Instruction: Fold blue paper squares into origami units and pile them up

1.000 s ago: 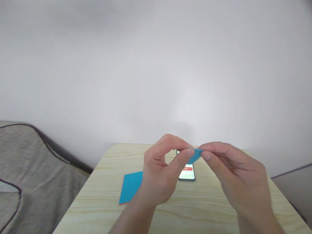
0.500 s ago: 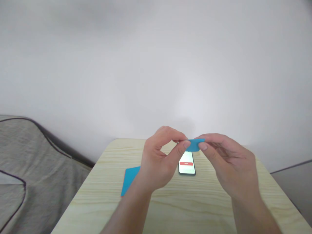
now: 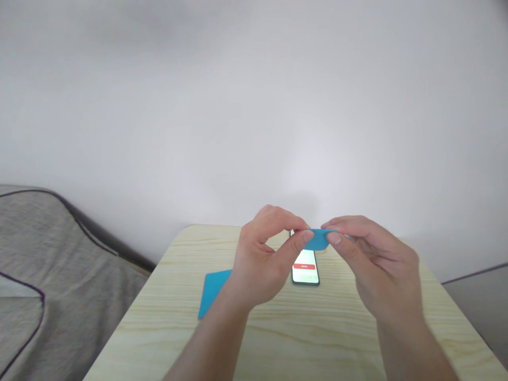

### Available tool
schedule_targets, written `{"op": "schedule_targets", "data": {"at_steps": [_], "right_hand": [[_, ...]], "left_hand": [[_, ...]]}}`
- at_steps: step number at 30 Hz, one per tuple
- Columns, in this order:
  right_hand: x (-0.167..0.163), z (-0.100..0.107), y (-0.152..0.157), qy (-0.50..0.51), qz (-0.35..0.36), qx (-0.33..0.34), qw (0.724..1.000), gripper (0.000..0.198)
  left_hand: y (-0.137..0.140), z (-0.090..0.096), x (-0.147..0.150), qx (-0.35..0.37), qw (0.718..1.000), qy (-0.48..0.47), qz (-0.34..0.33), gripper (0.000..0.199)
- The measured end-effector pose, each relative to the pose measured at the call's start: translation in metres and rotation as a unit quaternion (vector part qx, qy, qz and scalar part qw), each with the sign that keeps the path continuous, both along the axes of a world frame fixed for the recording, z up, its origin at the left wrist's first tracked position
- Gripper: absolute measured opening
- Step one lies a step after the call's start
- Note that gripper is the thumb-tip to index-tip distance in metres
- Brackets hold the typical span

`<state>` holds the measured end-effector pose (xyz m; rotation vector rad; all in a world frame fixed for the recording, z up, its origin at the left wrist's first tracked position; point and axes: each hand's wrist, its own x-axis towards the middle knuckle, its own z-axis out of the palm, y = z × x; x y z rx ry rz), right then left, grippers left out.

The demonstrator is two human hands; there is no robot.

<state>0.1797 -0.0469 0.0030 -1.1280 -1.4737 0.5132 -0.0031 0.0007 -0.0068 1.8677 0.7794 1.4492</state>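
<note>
Tabletop [image 3: 309,333], two-handed grip [image 3: 264,262] [image 3: 387,264] on blue paper [image 3: 316,241]

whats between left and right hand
In the head view, a blue piece, pinched by the left hand and right hand; the phone shows below.

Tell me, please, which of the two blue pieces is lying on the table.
The reddish-edged blue piece, partly hidden by the left forearm, lies on the table; the other blue piece is held up by the left hand and right hand.
</note>
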Motion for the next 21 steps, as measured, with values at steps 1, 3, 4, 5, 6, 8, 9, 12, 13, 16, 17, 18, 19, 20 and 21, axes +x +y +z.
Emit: {"op": "schedule_targets", "data": {"at_steps": [1,3,4,5,6,8,9,12,13,16,17,18,19,20,21], "right_hand": [[0.0002,0.0001,-0.0002,0.003,-0.003,-0.002,1.0,0.007],[0.0009,0.0002,-0.0002,0.003,-0.007,-0.022,1.0,0.009],[0.0013,0.0001,0.0001,-0.002,-0.006,-0.04,0.999,0.011],[0.0016,0.0,0.0005,-0.009,-0.004,-0.058,0.998,0.013],[0.0019,-0.0002,0.0011,-0.019,-0.002,-0.072,0.997,0.014],[0.0021,-0.0006,0.0023,-0.04,-0.006,-0.08,0.996,0.015],[0.0021,-0.0009,0.0029,-0.048,-0.011,-0.076,0.996,0.014],[0.0022,-0.0021,0.0044,-0.055,-0.022,-0.071,0.996,0.014],[0.0024,-0.0026,0.0048,-0.057,-0.019,-0.078,0.995,0.014],[0.0038,-0.0042,0.0058,-0.079,-0.007,-0.09,0.993,0.017],[0.0042,-0.0046,0.006,-0.089,-0.006,-0.088,0.992,0.018],[0.0046,-0.0049,0.0061,-0.096,-0.006,-0.086,0.992,0.019],[0.0049,-0.0052,0.0062,-0.1,-0.007,-0.085,0.991,0.02],[0.0051,-0.0055,0.0064,-0.102,-0.005,-0.091,0.991,0.02],[0.0054,-0.0059,0.0067,-0.103,-0.001,-0.098,0.99,0.021]], "left_hand": [[-0.0002,-0.0001,0.0004,-0.004,1.0,-0.003,-0.001,0.003],[-0.0005,-0.0006,0.0011,-0.018,1.0,-0.015,0.0,0.003],[-0.0005,-0.0009,0.0014,-0.026,0.999,-0.022,0.002,0.004],[-0.0004,-0.0012,0.0017,-0.036,0.999,-0.028,0.005,0.005],[-0.0002,-0.0015,0.002,-0.045,0.998,-0.033,0.008,0.007],[0.0004,-0.0018,0.0025,-0.06,0.997,-0.042,0.012,0.009],[0.0008,-0.0018,0.0028,-0.066,0.997,-0.045,0.011,0.011],[0.0019,-0.0015,0.0036,-0.083,0.995,-0.056,0.011,0.013],[0.0024,-0.0015,0.0038,-0.09,0.994,-0.061,0.013,0.013],[0.0043,-0.0027,0.0039,-0.113,0.99,-0.079,0.023,0.013],[0.0051,-0.0035,0.0039,-0.121,0.989,-0.085,0.025,0.014],[0.0059,-0.0043,0.0038,-0.128,0.987,-0.091,0.025,0.015],[0.0067,-0.0052,0.0038,-0.135,0.986,-0.095,0.025,0.015],[0.0076,-0.006,0.0037,-0.141,0.985,-0.099,0.026,0.016],[0.0084,-0.0067,0.0037,-0.146,0.983,-0.104,0.028,0.016]]}}
